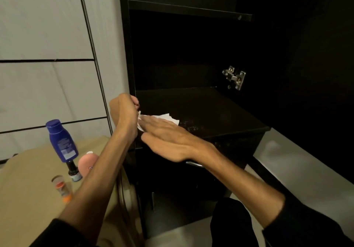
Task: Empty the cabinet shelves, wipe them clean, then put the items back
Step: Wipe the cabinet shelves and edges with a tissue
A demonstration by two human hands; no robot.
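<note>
- Two hands are seen at the front left corner of the open black cabinet.
- Right hand: laid flat, fingers straight and together, pressed on a white tissue that is spread on the dark shelf near its front left edge.
- Left hand: raised just left of the tissue, fingers curled into a loose fist; whether a corner of the tissue is pinched in its grip cannot be told.
- Shelf: pale specks are noted on the surface just right of the tissue; a metal hinge is fixed to the right inner wall.
- Four items are set on the beige table at left, well apart from the shelf: a blue bottle, a small dark bottle, a pink bottle, partly hidden by the left forearm, and an orange-and-white tube.
</note>
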